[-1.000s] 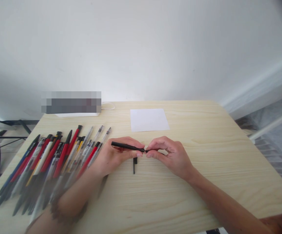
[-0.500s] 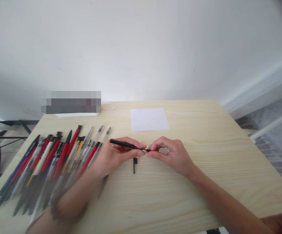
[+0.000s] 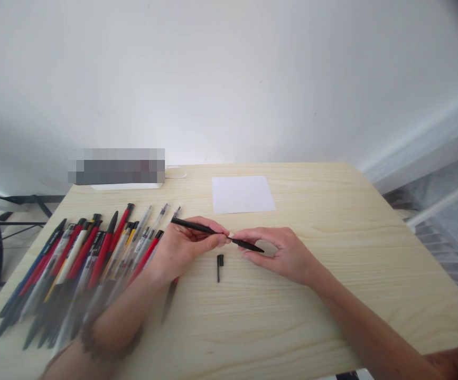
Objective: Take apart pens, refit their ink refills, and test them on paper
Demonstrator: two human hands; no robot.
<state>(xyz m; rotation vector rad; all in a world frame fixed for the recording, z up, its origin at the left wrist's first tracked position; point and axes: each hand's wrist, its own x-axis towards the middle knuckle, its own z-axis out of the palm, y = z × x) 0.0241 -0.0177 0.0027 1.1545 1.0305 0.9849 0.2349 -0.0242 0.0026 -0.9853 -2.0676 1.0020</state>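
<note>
My left hand (image 3: 185, 245) pinches the long black barrel of a pen (image 3: 195, 226) between thumb and fingers, its back end pointing up to the left. A short thin dark stretch shows between the barrel and a black tapered pen tip section (image 3: 248, 245), which points right and down. My right hand (image 3: 280, 253) has its thumb and fingers around that tip section. Below the hands, a small black pen cap with a clip (image 3: 220, 261) lies on the table.
Many pens (image 3: 102, 248), red, clear, white and blue, lie in a spread at the left, partly under my left forearm. A white sheet of paper (image 3: 243, 194) lies beyond my hands on the wooden table (image 3: 324, 195). A blurred-out box (image 3: 115, 168) stands at the back left.
The black tapered tip section now shows between my right thumb and fingers, which have loosened and spread somewhat. My left hand with the barrel has shifted slightly left and up.
</note>
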